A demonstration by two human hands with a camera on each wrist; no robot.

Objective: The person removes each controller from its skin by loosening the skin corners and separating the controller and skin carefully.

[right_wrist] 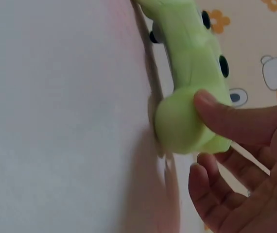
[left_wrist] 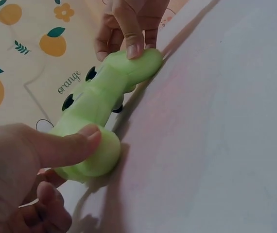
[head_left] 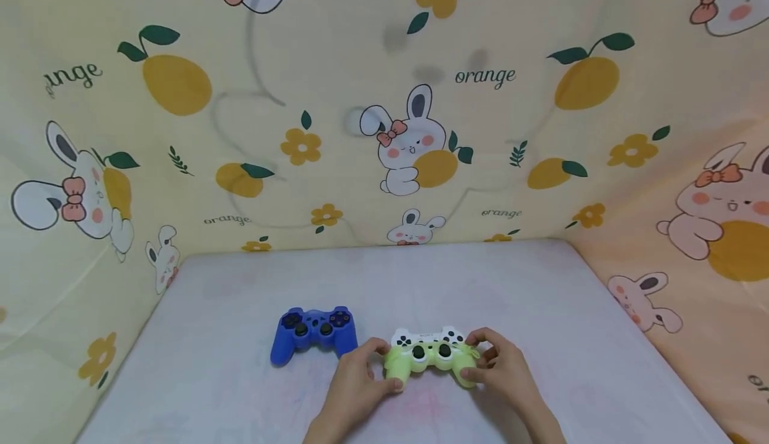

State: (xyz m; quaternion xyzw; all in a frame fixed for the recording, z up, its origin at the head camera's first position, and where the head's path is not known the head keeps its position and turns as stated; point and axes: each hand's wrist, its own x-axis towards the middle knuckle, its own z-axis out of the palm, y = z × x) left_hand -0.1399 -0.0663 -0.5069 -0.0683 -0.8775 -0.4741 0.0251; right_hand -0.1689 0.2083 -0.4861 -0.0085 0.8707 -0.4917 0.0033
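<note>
A white game controller (head_left: 428,338) lies on the table with a light green, soft-looking cover (head_left: 396,366) over its grips and lower part. Its upper face, with the button clusters, shows bare white. My left hand (head_left: 359,380) holds the left end, thumb on the green grip and index finger near the upper corner. At the other end my right hand (head_left: 506,369) pinches the right grip, thumb against the cover and fingers behind, where the cover's edge looks bunched. The wrist views show both thumbs on the rounded green ends; the fingers beneath are partly hidden.
A blue game controller (head_left: 284,345) lies left of the white one, its right grip close to my left hand. White cloth covers the table (head_left: 240,404). Printed curtains (head_left: 336,183) with rabbits and oranges hang at the back and both sides.
</note>
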